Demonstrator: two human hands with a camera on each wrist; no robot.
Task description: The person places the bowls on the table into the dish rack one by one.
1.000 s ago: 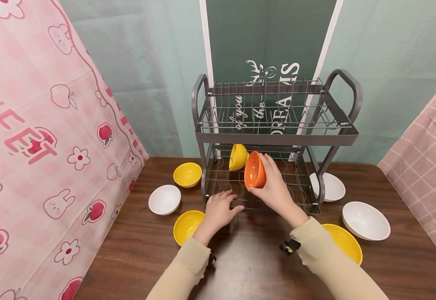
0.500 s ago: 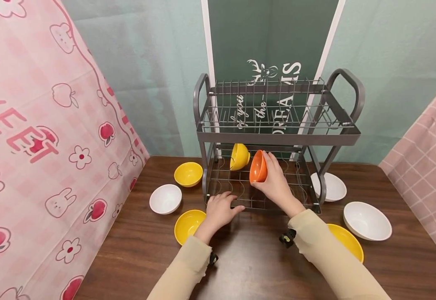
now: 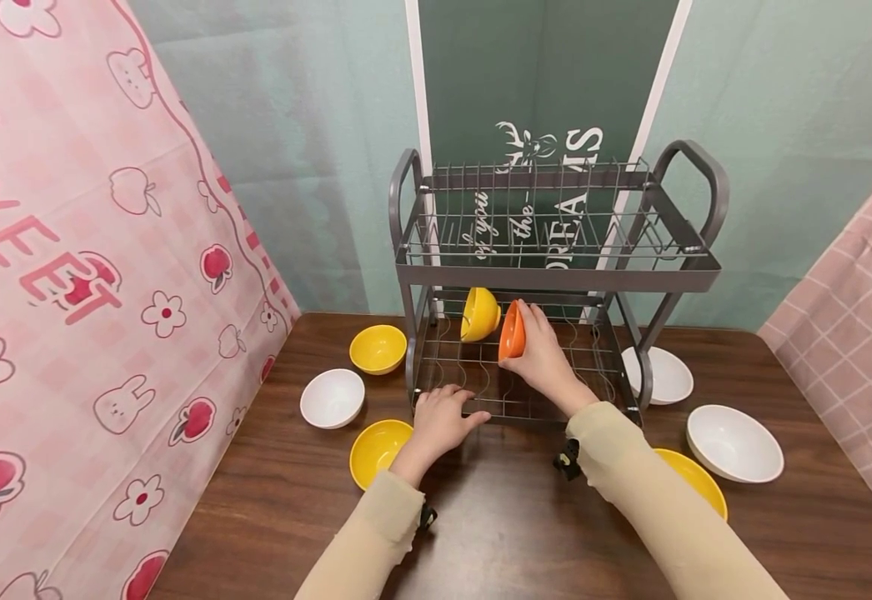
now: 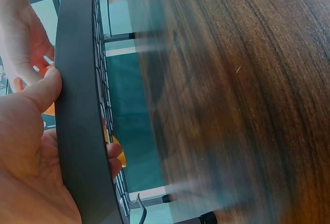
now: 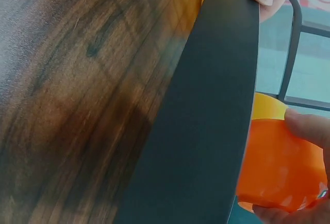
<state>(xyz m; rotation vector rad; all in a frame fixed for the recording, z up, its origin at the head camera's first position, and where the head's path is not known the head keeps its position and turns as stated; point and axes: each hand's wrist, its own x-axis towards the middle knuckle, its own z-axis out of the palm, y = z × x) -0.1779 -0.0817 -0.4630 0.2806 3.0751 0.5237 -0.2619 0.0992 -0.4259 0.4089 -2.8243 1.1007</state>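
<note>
Rack [image 3: 556,279], its lower front rail [image 4: 80,100] clasped by the left grip [image 3: 442,417], has the orange bowl [image 3: 512,331] tilted inside, held by the right grip [image 3: 544,358], and releasing it unseated could roll it into the rack's yellow bowl [image 3: 483,315].

Bright, even light is filling the head view, and a pale glare is spreading over the bench [image 3: 492,537] near the middle of its near edge. Highlights (only small ones) are glinting on the orange bowl [image 5: 283,167]. In the wrist views, milky reflections are clouding the bench and blurring parts of its grain, and the rack rail [image 4: 77,116] is bowing with lens distortion.
</note>
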